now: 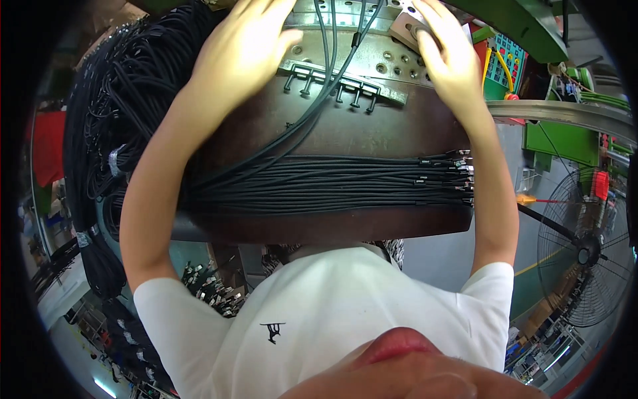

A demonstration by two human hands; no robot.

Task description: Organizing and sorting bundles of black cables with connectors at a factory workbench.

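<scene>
My left hand (242,50) lies on the top left of a shiny metal plate (382,63) with holes; its fingertips run out of the frame. My right hand (448,63) holds a grey metal block (407,26) at the plate's top right. A few black cables (327,46) run up between my hands, past a pinned metal comb bar (345,83). A flat bundle of several black cables (332,186) lies across the brown worktable (379,136), connector ends at the right.
Thick hanks of black cable (123,100) hang at the left. A green machine frame (531,23) with a coloured button panel (505,63) stands behind my right hand. A floor fan (588,253) stands at the lower right.
</scene>
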